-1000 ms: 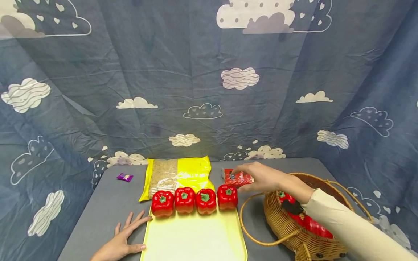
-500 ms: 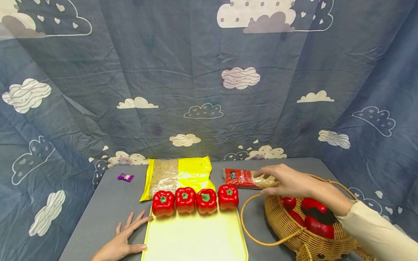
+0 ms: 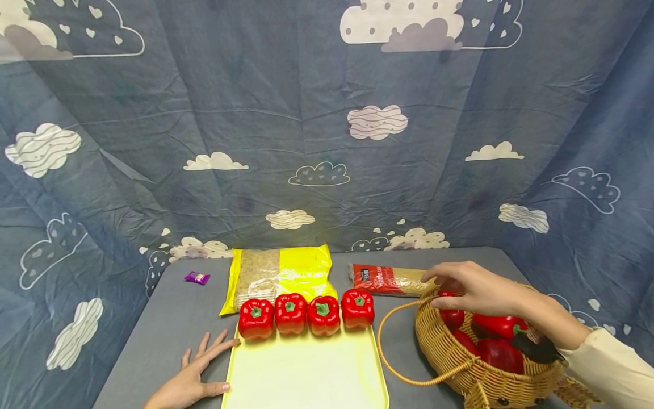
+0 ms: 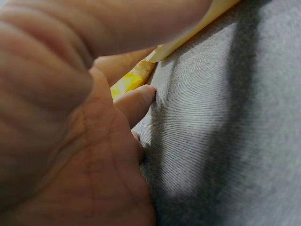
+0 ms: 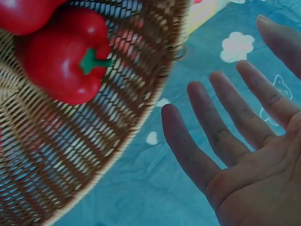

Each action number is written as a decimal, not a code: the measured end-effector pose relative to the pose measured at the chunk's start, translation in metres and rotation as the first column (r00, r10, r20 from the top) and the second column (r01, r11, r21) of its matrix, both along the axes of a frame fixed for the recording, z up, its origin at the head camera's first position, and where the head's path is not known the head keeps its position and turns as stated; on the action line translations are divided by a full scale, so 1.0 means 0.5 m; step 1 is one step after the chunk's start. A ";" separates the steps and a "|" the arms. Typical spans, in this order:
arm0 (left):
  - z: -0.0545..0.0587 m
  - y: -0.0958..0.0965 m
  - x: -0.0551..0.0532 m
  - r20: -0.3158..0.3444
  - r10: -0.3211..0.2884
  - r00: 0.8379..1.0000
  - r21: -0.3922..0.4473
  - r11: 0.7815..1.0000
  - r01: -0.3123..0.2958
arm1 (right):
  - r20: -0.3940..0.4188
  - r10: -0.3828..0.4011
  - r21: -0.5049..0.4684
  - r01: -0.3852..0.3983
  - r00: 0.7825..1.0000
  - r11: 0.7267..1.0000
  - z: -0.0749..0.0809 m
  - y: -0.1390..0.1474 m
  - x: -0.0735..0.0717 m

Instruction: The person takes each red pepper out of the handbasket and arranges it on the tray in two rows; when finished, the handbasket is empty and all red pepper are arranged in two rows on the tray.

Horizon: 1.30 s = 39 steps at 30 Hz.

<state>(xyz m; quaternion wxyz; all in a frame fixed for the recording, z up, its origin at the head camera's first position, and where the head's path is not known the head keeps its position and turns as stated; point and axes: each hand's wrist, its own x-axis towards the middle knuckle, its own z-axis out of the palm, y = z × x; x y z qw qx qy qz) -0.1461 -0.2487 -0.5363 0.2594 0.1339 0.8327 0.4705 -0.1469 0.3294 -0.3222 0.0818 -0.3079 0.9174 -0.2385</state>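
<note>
Dark blue cloth (image 3: 265, 125) with pale clouds hangs behind and at both sides of a grey surface (image 3: 148, 341). At the far left lies a small purple wrapped sweet (image 3: 197, 278). Nearer, the left hand (image 3: 186, 378) has its fingers spread; thumb and forefinger touch the left rim of the yellow tray (image 3: 306, 375), and its grip holds nothing. Behind this tray lies a yellow food bag (image 3: 304, 270) with a clear window. Four red bell peppers (image 3: 256, 319) stand in a row at the tray's far end. Whether each is fully inside the rim, I cannot tell. If the left hand pushes the tray suddenly, I think these round peppers could roll away.

To the right, behind, is a long red packet (image 3: 375, 279) with a straw-coloured end. Beside it is the wicker basket (image 3: 434, 341), containing another red pepper (image 3: 495, 325) and a dark eggplant (image 3: 536, 347), among other red pieces. Above its far left part is the right hand (image 3: 472, 287), loosely parted, its grip without any object. Because the looped handle (image 3: 380, 346) leans out toward the tray, a sleeve or finger could catch it and tip the basket.
</note>
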 end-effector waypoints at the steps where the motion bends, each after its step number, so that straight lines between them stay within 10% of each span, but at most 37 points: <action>1: 0.001 0.000 0.000 -0.001 0.000 1.000 -0.001 1.000 0.000 | 0.003 0.004 -0.013 -0.004 1.000 1.000 -0.002 0.004 0.001; 16: 0.011 0.001 0.008 -0.018 -0.014 1.000 0.029 0.999 0.014 | 0.012 0.000 0.086 -0.001 1.000 0.996 -0.033 0.067 0.013; 39: -0.007 -0.002 -0.002 0.013 0.006 1.000 0.011 1.000 -0.006 | 0.015 0.052 0.149 -0.054 0.999 0.987 -0.098 0.120 -0.042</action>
